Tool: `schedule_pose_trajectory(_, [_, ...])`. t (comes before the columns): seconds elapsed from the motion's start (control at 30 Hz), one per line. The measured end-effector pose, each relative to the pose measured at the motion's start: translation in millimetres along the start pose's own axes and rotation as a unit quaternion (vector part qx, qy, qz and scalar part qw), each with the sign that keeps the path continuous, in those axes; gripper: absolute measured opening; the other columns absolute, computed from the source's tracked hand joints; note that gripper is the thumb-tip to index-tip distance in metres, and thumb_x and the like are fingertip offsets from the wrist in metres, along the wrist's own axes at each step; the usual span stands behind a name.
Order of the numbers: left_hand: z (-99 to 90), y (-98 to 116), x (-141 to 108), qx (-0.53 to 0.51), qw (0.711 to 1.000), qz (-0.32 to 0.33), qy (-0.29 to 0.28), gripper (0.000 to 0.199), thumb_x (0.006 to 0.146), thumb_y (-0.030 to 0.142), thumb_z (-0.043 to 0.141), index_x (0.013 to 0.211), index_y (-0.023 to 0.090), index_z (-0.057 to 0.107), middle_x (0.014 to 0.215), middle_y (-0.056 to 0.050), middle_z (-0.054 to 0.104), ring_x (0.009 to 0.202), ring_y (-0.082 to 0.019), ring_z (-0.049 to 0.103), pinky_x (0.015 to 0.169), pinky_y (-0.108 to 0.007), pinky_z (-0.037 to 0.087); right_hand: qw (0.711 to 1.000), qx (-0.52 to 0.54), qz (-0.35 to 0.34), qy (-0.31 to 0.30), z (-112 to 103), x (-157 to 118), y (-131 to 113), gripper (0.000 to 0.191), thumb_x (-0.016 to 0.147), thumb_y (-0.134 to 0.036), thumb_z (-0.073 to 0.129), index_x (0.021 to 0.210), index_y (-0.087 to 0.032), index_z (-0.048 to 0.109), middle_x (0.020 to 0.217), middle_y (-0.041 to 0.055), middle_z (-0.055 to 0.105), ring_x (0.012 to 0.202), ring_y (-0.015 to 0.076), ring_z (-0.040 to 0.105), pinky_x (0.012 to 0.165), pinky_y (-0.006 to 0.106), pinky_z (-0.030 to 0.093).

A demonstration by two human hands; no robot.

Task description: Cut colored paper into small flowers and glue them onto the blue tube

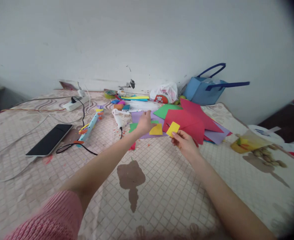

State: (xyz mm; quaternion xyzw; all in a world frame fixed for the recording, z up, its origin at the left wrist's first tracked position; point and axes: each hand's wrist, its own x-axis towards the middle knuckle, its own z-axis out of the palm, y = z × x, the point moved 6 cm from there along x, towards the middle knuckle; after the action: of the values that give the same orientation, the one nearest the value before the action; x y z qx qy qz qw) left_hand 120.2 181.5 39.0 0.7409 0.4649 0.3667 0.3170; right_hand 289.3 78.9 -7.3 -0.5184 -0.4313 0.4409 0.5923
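My right hand [184, 143] pinches a small yellow paper piece [173, 129] between thumb and fingers, above the table. A thin dark tip pokes out behind this paper, and a bit of red shows beside the palm; I cannot make out what they belong to. My left hand [144, 123] reaches over a purple sheet [137, 116] with thumb and fingers apart, holding nothing that I can see. Just beside it lie another yellow piece [156, 129] and a green strip [133, 127]. Left of that hand is a white glue gun [117, 119]. Red sheets [187, 121] overlap beyond my right hand.
At left are a phone [49, 140] on a cable, a power strip [76, 103] and a light blue strip with orange pieces [88, 130]. A blue bag [203, 91] stands at the back right. A yellowish cup [247, 143] lies tipped near brown nuts or pods [265, 156].
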Motion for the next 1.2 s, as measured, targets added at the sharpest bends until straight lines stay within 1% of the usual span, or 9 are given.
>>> schedule_pose_trajectory(0.1, [1.5, 16, -17, -0.003, 1.000, 0.028, 0.012, 0.040, 0.072, 0.025, 0.066, 0.107, 0.012, 0.053, 0.104, -0.013, 0.059, 0.099, -0.022, 0.056, 0.084, -0.035, 0.044, 0.999, 0.042, 0.021, -0.025, 15, -8, 0, 0.027, 0.064, -0.038, 0.072, 0.068, -0.021, 0.051, 0.060, -0.0065, 0.049, 0.049, 0.0068, 0.044, 0.045, 0.021, 0.034])
schedule_pose_trajectory(0.2, [19.0, 18, -51, -0.089, 0.988, 0.026, -0.127, 0.029, 0.081, 0.040, 0.054, 0.084, 0.012, 0.059, 0.075, -0.006, 0.063, 0.070, -0.017, 0.060, 0.063, -0.028, 0.047, 0.995, 0.073, 0.038, -0.058, 35, -18, 0, 0.026, 0.065, -0.037, 0.072, 0.071, -0.021, 0.052, 0.060, -0.0063, 0.048, 0.048, 0.0067, 0.042, 0.045, 0.020, 0.033])
schedule_pose_trajectory(0.4, [-31.3, 25, -105, 0.121, 0.974, 0.185, 0.047, 0.014, 0.086, 0.024, 0.048, 0.081, 0.016, 0.057, 0.080, -0.006, 0.062, 0.075, -0.016, 0.056, 0.067, -0.029, 0.043, 0.970, 0.151, 0.132, -0.140, 76, -38, 3, 0.037, 0.073, -0.057, 0.059, 0.084, -0.021, 0.057, 0.070, -0.0007, 0.057, 0.053, 0.0111, 0.051, 0.048, 0.025, 0.040])
schedule_pose_trajectory(0.5, [-43.3, 31, -129, 0.286, 0.913, 0.291, 0.016, 0.016, 0.088, 0.020, 0.043, 0.086, 0.017, 0.059, 0.089, -0.008, 0.064, 0.087, -0.022, 0.056, 0.076, -0.036, 0.040, 0.937, 0.166, 0.216, -0.219, 98, -49, 7, 0.038, 0.076, -0.057, 0.055, 0.082, -0.019, 0.058, 0.067, 0.0006, 0.058, 0.054, 0.0121, 0.054, 0.050, 0.025, 0.042])
schedule_pose_trajectory(0.57, [-49.2, 29, -138, 0.308, 0.900, 0.309, 0.002, 0.015, 0.088, 0.017, 0.044, 0.091, 0.018, 0.059, 0.093, -0.008, 0.065, 0.090, -0.022, 0.056, 0.079, -0.037, 0.040, 0.941, 0.139, 0.201, -0.233, 106, -49, 7, 0.026, 0.072, -0.043, 0.066, 0.078, -0.019, 0.057, 0.065, -0.0018, 0.058, 0.053, 0.0103, 0.053, 0.050, 0.023, 0.041])
schedule_pose_trajectory(0.7, [-65.8, 9, -139, 0.175, 0.964, 0.195, 0.048, 0.022, 0.083, 0.016, 0.051, 0.104, 0.019, 0.052, 0.103, -0.008, 0.063, 0.094, -0.021, 0.057, 0.081, -0.037, 0.043, 0.967, 0.051, 0.097, -0.228, 110, -41, 4, 0.020, 0.070, -0.032, 0.071, 0.076, -0.018, 0.058, 0.068, -0.0037, 0.057, 0.054, 0.0077, 0.052, 0.052, 0.022, 0.041])
schedule_pose_trajectory(0.8, [-60.8, -10, -138, -0.024, 0.995, 0.097, -0.029, 0.033, 0.080, 0.013, 0.052, 0.112, 0.019, 0.045, 0.100, -0.007, 0.063, 0.084, -0.016, 0.061, 0.073, -0.029, 0.049, 0.967, -0.010, 0.073, -0.242, 109, -37, 8, 0.020, 0.073, -0.034, 0.067, 0.081, -0.018, 0.058, 0.071, -0.0032, 0.057, 0.053, 0.0073, 0.050, 0.051, 0.022, 0.042])
schedule_pose_trajectory(0.93, [-48.6, -11, -146, -0.097, 0.977, 0.132, -0.135, 0.028, 0.079, 0.007, 0.047, 0.103, 0.019, 0.055, 0.093, -0.004, 0.063, 0.083, -0.013, 0.060, 0.074, -0.026, 0.048, 0.951, -0.048, 0.081, -0.296, 108, -42, 12, 0.021, 0.072, -0.031, 0.068, 0.085, -0.018, 0.059, 0.078, -0.0012, 0.058, 0.059, 0.0086, 0.052, 0.050, 0.021, 0.042])
schedule_pose_trajectory(1.2, [-51.8, -8, -153, -0.059, 0.984, 0.148, -0.080, 0.020, 0.078, 0.011, 0.051, 0.089, 0.020, 0.065, 0.084, -0.004, 0.065, 0.078, -0.014, 0.059, 0.074, -0.028, 0.047, 0.962, 0.051, 0.158, -0.219, 105, -51, 21, 0.024, 0.067, -0.032, 0.073, 0.082, -0.020, 0.059, 0.075, -0.0012, 0.060, 0.061, 0.0096, 0.053, 0.051, 0.020, 0.041])
